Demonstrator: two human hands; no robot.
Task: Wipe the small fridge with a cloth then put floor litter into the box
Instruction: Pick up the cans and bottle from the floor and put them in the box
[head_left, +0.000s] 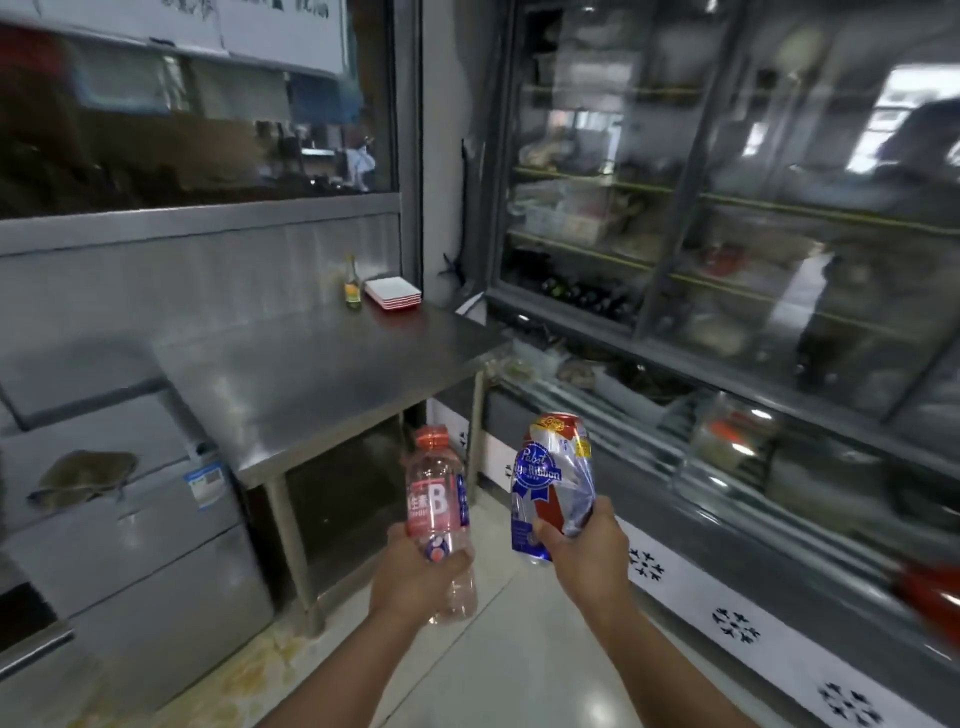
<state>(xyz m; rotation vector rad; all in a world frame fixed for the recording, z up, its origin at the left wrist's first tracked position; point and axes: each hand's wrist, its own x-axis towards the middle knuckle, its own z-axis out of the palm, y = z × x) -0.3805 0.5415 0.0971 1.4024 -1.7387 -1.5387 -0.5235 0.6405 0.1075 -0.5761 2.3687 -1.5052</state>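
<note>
Two litter pieces up off floor, pink plastic bottle (439, 512) wrapped in left hand (415, 577) fingers, crushed beer can (553, 488) pinched in right hand (589, 545); cloth (83, 478) on small fridge (130, 519) well left of fingers, box unseen, drop-off pending.

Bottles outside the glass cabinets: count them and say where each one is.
2. A pink-labelled plastic bottle is held in the left hand; a small glass bottle stands on the steel table beside stacked trays. Others may be hidden.
</note>
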